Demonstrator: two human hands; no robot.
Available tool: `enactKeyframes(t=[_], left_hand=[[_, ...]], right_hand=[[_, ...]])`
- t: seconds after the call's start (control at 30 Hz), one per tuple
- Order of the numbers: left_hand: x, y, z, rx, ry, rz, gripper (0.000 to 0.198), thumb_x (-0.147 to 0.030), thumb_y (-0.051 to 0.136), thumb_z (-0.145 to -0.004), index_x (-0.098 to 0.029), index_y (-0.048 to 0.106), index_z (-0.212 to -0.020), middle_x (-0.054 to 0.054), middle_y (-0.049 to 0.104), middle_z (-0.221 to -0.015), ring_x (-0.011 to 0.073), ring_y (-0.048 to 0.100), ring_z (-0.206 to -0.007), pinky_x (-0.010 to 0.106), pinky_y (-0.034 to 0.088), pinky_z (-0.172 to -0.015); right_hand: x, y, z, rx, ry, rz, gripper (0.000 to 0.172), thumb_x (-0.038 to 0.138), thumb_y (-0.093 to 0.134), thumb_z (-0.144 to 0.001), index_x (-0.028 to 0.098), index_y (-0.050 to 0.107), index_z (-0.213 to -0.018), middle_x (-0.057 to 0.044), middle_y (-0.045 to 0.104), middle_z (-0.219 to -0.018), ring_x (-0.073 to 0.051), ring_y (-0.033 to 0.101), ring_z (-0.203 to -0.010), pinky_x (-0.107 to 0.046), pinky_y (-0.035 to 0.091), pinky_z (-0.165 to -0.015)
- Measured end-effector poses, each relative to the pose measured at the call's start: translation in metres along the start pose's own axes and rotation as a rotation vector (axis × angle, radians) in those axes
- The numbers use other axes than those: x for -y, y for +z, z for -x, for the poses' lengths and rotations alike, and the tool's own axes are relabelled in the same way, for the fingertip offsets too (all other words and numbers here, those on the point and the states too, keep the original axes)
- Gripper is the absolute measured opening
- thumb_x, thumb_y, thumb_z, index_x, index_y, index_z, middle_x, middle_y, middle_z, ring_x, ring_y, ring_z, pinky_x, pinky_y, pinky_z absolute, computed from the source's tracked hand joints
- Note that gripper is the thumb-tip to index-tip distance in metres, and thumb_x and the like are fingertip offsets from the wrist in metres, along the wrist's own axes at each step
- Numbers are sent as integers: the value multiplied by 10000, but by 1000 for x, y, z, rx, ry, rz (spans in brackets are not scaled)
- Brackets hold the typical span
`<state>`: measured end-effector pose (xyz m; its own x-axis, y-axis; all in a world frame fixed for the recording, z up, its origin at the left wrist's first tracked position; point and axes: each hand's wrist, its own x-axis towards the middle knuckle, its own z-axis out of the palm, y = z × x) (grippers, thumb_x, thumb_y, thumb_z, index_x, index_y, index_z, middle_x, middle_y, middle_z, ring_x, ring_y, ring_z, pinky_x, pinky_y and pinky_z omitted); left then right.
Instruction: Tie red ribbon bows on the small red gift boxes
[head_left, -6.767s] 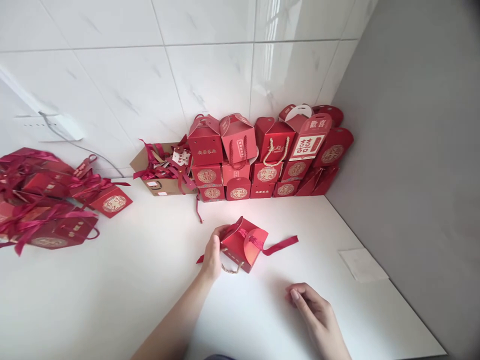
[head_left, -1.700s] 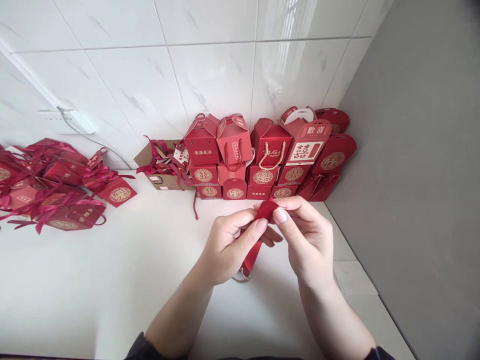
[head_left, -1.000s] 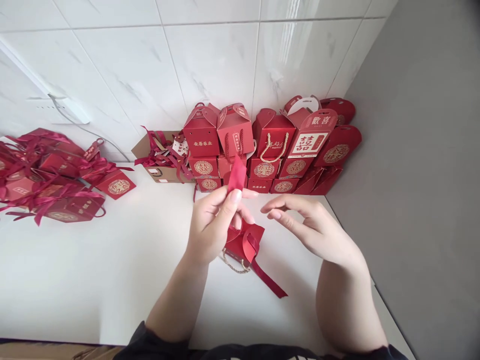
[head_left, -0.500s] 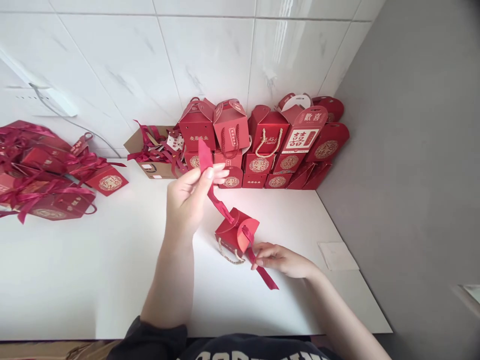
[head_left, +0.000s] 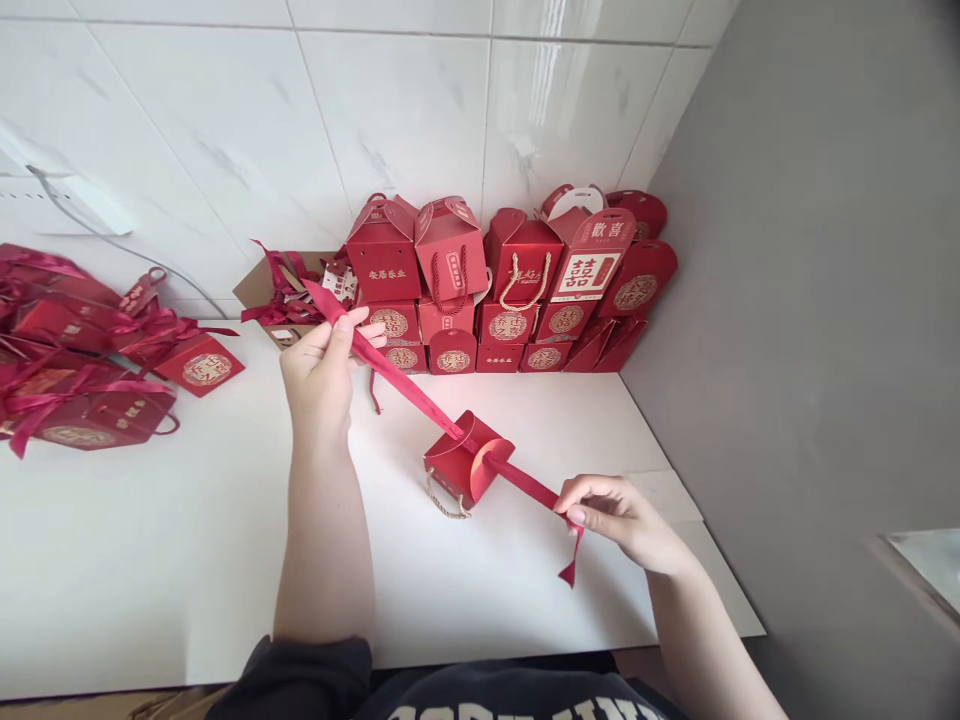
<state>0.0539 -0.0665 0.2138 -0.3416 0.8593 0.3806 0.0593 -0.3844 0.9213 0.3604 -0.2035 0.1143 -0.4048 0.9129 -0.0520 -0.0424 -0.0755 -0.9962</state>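
Note:
A small red box (head_left: 452, 470) with a twisted cream cord handle (head_left: 448, 497) sits on the white table (head_left: 420, 600). A red ribbon (head_left: 412, 395) runs through its folded top and stretches out to both sides. My left hand (head_left: 326, 365), up and to the left of the box, pinches one end between thumb and fingers. To the right of the box, my right hand (head_left: 611, 515) pinches the other side, and the ribbon's notched tail hangs below its fingers. Both lengths look taut.
Red boxes (head_left: 510, 325) stand stacked against the tiled wall. Beside them, a brown carton (head_left: 251, 290) holds ribbons and tags. Ribbon-tied red boxes (head_left: 82, 400) are piled at the left. A grey wall (head_left: 787, 300) rises at the right, and a pale flat square (head_left: 660, 495) lies near it.
My hands have moved apart, left hand to the left and right hand to the right. The ribbon, slack before, is now stretched through the box top. The view has shifted slightly.

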Motion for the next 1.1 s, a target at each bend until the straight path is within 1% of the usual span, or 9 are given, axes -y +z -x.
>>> enactKeyframes(t=[0.1, 0.17, 0.33, 0.43, 0.6, 0.7, 0.77, 0.87, 1.1], left_hand=[[9, 3, -4, 10, -35, 35, 377, -450, 626, -835, -145, 721, -1033, 112, 754, -946, 225, 728, -857, 342, 598, -792], [6, 8, 0, 45, -46, 60, 376, -444, 619, -842, -154, 711, -1063, 110, 756, -941, 227, 729, -864, 343, 595, -797], [-19, 25, 24, 178, -84, 147, 366, -426, 608, -858, -165, 696, -1099, 104, 761, -915, 230, 733, -844, 332, 596, -755], [-32, 32, 39, 225, -115, 167, 365, -441, 588, -870, -162, 708, -1071, 106, 763, -895, 236, 735, -827, 326, 597, -718], [-44, 38, 57, 314, -171, 197, 379, -457, 563, -884, -175, 710, -1091, 113, 756, -974, 255, 721, -913, 336, 590, -745], [-46, 41, 65, 365, -182, 241, 350, -422, 561, -898, -190, 703, -1118, 107, 744, -1037, 256, 705, -969, 345, 580, -785], [-46, 43, 70, 405, -202, 261, 331, -398, 559, -905, -197, 700, -1127, 100, 736, -1070, 253, 696, -988, 346, 572, -808], [-45, 47, 75, 449, -242, 304, 317, -379, 539, -919, -207, 692, -1137, 93, 728, -1094, 248, 687, -1002, 348, 565, -811], [-38, 60, 82, 409, -273, 374, 294, -380, 493, -942, -221, 699, -1079, 90, 724, -1090, 251, 670, -1029, 359, 553, -794]], right_hand=[[10, -1, -3, 44, -104, -70, 136, 198, 593, -914, 208, 729, -917, -28, 678, -778, -125, 628, -726, -259, 498, -682], [26, 2, -10, 95, -201, -64, 195, 168, 552, -933, 217, 739, -954, -51, 711, -853, -147, 658, -783, -291, 518, -720], [81, 20, -42, 101, -354, 158, 211, 101, 620, -873, 228, 747, -985, -54, 743, -901, -172, 687, -840, -306, 531, -753], [101, 38, -62, 94, -435, 190, 185, 113, 662, -842, 224, 749, -962, -45, 745, -888, -175, 685, -819, -309, 530, -747], [108, 62, -84, -6, -492, 39, 53, 180, 687, -831, 202, 735, -833, -24, 725, -768, -147, 644, -663, -283, 515, -632], [108, 68, -91, -117, -501, -18, 263, 275, 631, -884, 185, 660, -639, 1, 646, -610, -118, 583, -579, -251, 475, -570], [108, 70, -93, -173, -495, 10, 348, 315, 611, -899, 178, 608, -579, 14, 590, -550, -100, 532, -543, -233, 438, -540], [107, 73, -97, -235, -454, 81, 369, 352, 612, -894, 174, 584, -573, 27, 535, -515, -83, 452, -493, -223, 384, -494], [105, 80, -104, -419, -437, 122, 421, 397, 585, -901, 178, 548, -543, 24, 506, -482, -86, 418, -460, -229, 388, -475]])
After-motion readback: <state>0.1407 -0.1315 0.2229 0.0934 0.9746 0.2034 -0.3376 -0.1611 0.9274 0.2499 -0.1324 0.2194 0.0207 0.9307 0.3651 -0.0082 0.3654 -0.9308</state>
